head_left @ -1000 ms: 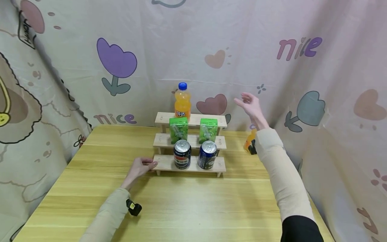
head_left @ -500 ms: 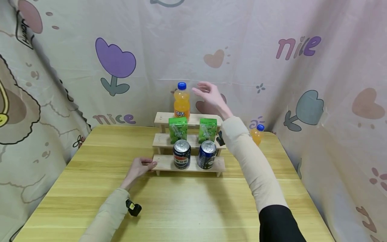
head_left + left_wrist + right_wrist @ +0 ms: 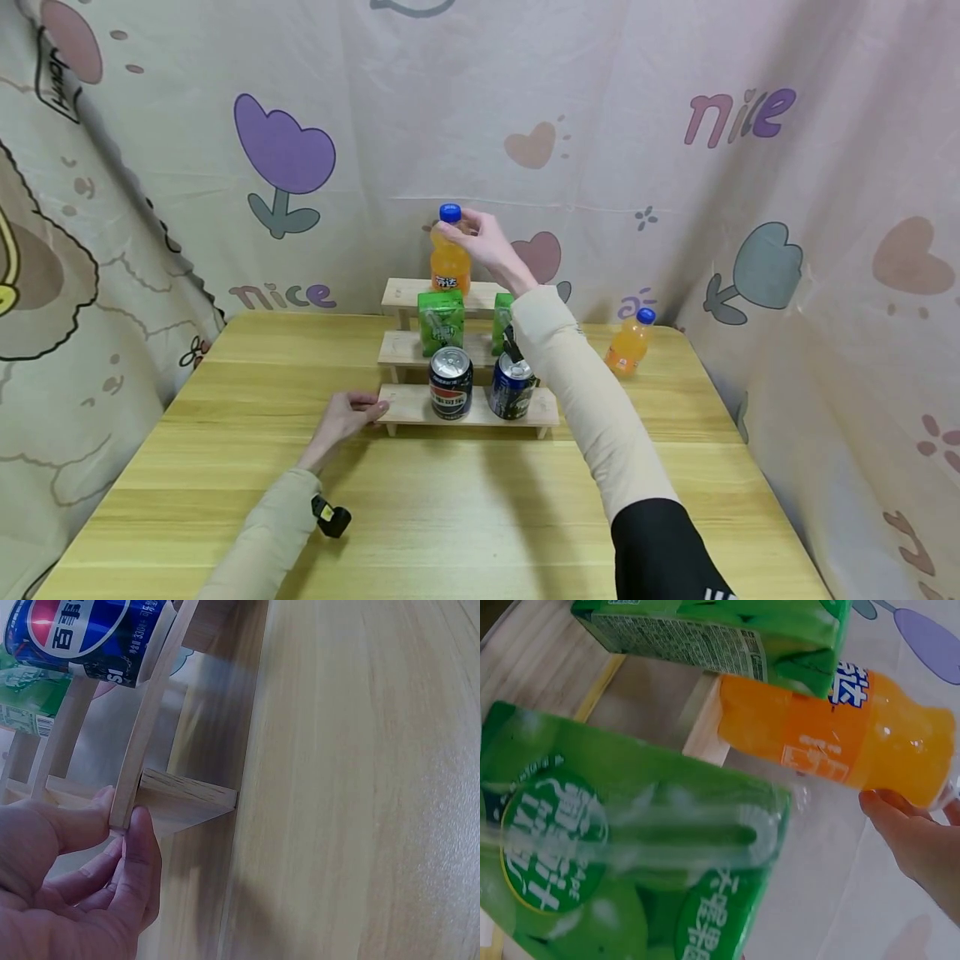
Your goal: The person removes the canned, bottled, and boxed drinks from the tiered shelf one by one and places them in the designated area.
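Note:
A three-tier wooden stand point(image 3: 397, 404) stands on the table. My left hand point(image 3: 348, 421) pinches the left end of its lowest board, thumb on one face and fingers on the other in the left wrist view. On the top tier stands an orange soda bottle point(image 3: 451, 265) with a blue cap. My right hand point(image 3: 486, 243) holds it round the neck, the thumb across its front. Two green juice boxes point(image 3: 441, 321) stand on the middle tier, the right one partly hidden by my sleeve. A black cola can point(image 3: 452, 383) and a dark blue can point(image 3: 512, 392) stand on the lowest tier.
A second orange soda bottle point(image 3: 628, 343) stands, looking tilted, on the wooden table point(image 3: 465, 517) to the right of the stand. A patterned curtain point(image 3: 600, 100) hangs behind the table and along both sides.
My right hand has moved left from beside the second bottle to the neck of the bottle on the top tier. The left hand has stayed on the stand.

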### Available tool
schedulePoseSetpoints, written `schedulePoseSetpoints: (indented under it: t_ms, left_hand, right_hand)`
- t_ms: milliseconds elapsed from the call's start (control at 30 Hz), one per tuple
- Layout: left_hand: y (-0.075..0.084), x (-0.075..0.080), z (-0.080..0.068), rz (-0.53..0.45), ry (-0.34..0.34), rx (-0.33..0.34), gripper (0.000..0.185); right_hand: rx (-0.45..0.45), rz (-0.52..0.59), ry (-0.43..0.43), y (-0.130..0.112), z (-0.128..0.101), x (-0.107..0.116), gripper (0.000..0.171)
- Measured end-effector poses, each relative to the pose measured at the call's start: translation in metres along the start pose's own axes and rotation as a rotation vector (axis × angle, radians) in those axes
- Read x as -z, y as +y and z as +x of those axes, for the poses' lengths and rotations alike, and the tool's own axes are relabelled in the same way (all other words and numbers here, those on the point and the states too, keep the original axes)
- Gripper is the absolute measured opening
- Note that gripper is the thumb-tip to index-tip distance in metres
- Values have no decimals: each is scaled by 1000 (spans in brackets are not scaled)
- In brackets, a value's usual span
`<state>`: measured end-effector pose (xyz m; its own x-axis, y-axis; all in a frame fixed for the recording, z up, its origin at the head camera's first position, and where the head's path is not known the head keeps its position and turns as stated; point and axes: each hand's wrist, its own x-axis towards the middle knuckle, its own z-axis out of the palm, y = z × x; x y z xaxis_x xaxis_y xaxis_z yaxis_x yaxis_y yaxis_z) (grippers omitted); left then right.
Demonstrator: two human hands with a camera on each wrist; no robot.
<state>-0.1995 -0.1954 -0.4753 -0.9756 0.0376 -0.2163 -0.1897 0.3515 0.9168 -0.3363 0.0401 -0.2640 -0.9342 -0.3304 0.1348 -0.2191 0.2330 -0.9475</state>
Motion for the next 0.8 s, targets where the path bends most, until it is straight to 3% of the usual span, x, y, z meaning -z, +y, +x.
schedulePoseSetpoints:
  t_ms: [133,500,633,800]
  left_hand:
    - [-1,-1,3,13,13,40,41]
    - [-2,0,4,34,6,15,43]
    - [-1,0,1,54,9,-16,45]
    - [-2,0,1,63,12,-23,44]
  right_hand:
    - [14,-20,16,1,1,-1,38]
    - [-19,-24,63,-2,2,-1,38]
    - [12,-15,97,-9,2,8,38]
    - [26,-12,132,-34,-13,28,39]
